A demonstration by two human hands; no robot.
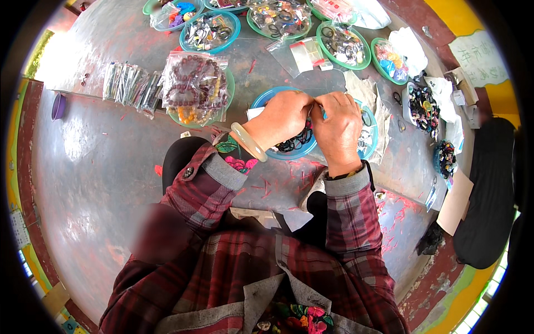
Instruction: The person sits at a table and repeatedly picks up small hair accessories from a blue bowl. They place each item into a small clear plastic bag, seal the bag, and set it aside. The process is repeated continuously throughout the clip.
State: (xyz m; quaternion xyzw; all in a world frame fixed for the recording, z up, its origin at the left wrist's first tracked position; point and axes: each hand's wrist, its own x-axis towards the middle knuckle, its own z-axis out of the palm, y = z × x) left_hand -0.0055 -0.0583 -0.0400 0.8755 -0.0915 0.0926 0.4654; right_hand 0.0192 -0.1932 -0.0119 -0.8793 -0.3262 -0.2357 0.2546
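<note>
The red-and-grey plaid sleeves (pixel 356 222) reached forward over a grey surface (pixel 105 183) strewn with thin red scraps. The left hand (pixel 282 117), a pale round bangle (pixel 248 141) at its wrist, and the right hand (pixel 338 119) met with bent fingers at the fingertips; whether they gripped anything could not be told, since the knuckles hid that spot. Directly below the left hand stood a round blue plastic basket (pixel 289 156) holding black loops (pixel 293 143); a 2nd round blue basket (pixel 374 136) with pale contents sat under the right hand, a crumpled beige cloth (pixel 379 108) beside it.

Farther left, a clear plastic bag of dark red beads (pixel 192 72) lay over a green basket (pixel 231 86), next to a row of slim, clear-wrapped sticks (pixel 130 86). To the right stood a white basket (pixel 409 114) of multicoloured small items (pixel 426 106). Farthest off, a blue basket (pixel 238 34) and a green basket (pixel 367 54) held clear bags.
</note>
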